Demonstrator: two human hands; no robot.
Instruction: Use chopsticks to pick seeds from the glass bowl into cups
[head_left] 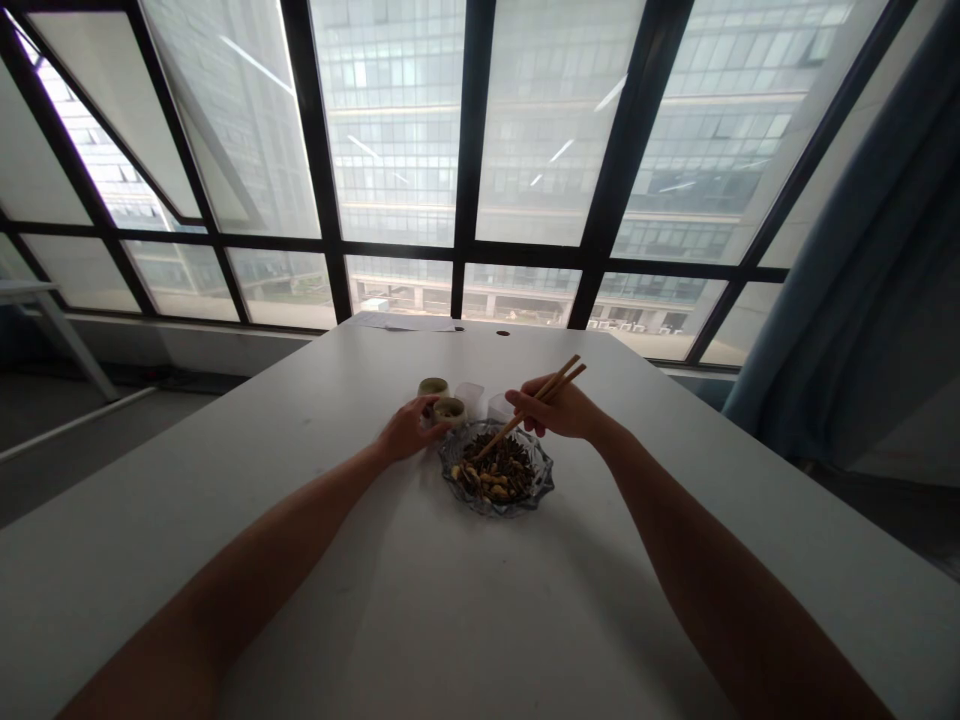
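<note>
A clear glass dish (pixel 544 485) with a jagged rim stands on the white table, filled with dark dried bits (pixel 510 455) and paler yellowish pieces (pixel 491 487) towards its near side. My right hand (pixel 559 405) grips a pair of wooden chopsticks (pixel 529 408), their tips down among the dark bits. Left of the dish, my left hand (pixel 412 428) has thumb and fingers closed around a small round cup (pixel 450 408); some small contents show inside it, too small to name. Just behind that cup is a second, greenish small cup (pixel 433 386).
Two clear plastic containers, one behind the cups (pixel 470 395) and one behind the dish (pixel 500 406), stand on the white table (pixel 360 600). White paper (pixel 405 323) lies at the far edge. Windows rise beyond; a blue curtain (pixel 840 250) hangs at right.
</note>
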